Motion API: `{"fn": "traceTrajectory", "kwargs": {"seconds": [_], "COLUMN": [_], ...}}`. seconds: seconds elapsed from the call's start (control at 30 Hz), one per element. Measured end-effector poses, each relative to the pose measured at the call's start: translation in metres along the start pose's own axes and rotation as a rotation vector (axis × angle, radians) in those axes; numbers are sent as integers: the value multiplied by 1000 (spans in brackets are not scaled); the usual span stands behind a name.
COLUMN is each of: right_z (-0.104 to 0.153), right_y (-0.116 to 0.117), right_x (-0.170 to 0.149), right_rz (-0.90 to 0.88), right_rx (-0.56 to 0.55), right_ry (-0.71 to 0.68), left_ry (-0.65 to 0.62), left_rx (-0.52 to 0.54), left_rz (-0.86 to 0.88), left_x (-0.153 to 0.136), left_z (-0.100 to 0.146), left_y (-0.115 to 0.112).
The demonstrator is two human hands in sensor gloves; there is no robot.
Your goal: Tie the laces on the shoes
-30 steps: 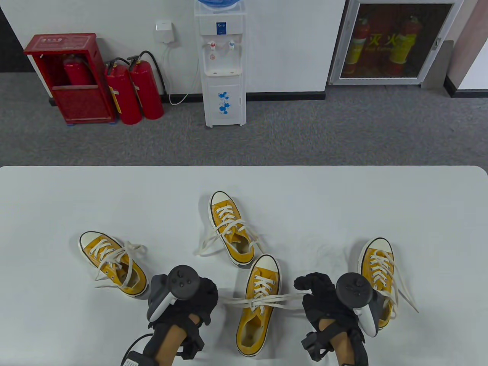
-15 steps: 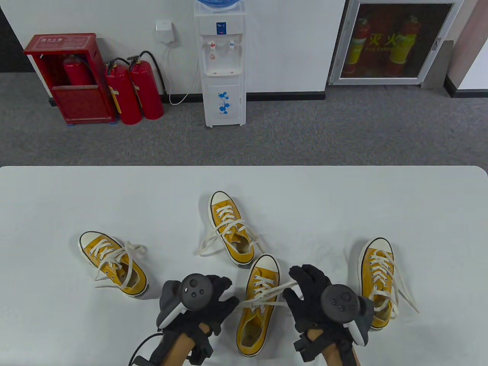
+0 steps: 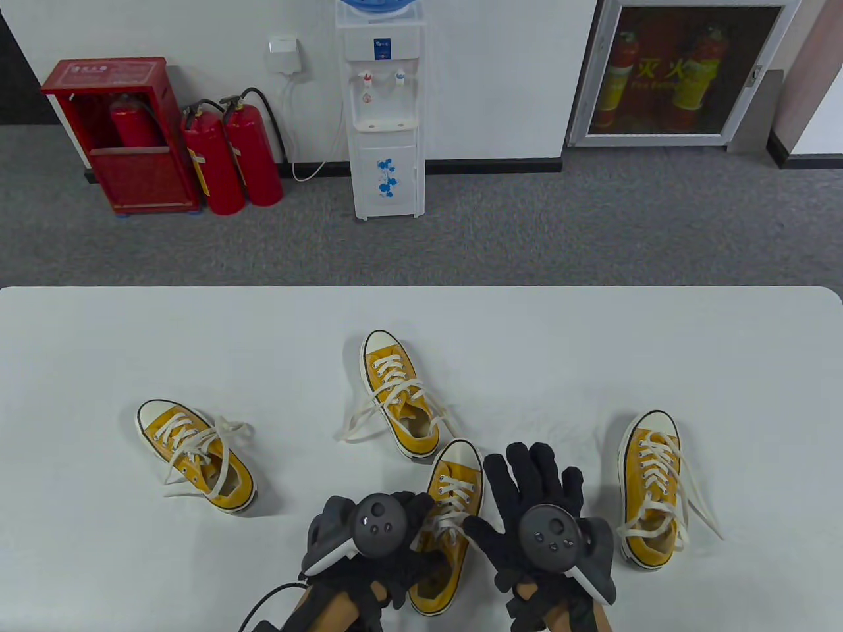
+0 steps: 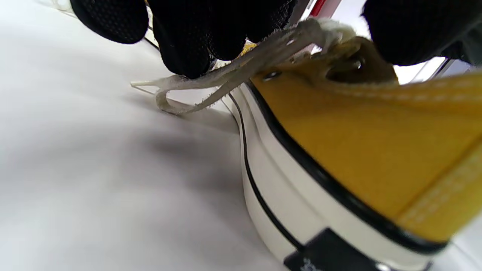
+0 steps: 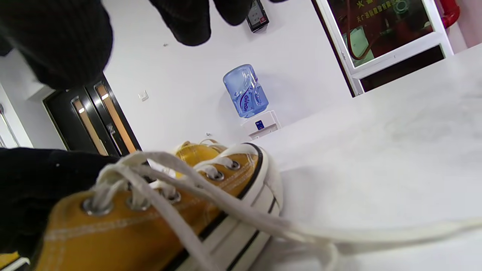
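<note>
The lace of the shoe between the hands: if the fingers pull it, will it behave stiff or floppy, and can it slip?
Probably floppy: the lace droops from the left hand onto the table. Its frayed, flat weave likely grips the glove rather than slipping. Pulling may drag the shoe, which looks light.

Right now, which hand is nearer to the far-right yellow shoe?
The right hand. It hovers spread just left of the far-right shoe, with table between them. The left hand lies further left, beyond the centre shoe, at its laces.
</note>
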State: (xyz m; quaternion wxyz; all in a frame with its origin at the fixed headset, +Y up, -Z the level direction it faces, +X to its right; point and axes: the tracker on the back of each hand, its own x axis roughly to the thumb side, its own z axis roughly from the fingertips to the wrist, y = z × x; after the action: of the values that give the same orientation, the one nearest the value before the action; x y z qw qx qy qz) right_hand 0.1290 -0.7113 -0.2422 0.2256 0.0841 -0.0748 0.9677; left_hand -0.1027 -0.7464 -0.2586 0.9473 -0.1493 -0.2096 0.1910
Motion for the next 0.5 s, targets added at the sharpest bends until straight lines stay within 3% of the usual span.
{"fn": "traceTrajectory", "kwargs": {"seconds": [0.5], "right_z": [-3], "right_y": [11], "right_x": [-1], "right_rz": [82], "right_rx": [90], "right_ry": [36], "left_ry": [31], "left_rx": [-3], "left_rz": [-31], "left_x": [1], "left_z": [-5], "left_y": [-12]}}
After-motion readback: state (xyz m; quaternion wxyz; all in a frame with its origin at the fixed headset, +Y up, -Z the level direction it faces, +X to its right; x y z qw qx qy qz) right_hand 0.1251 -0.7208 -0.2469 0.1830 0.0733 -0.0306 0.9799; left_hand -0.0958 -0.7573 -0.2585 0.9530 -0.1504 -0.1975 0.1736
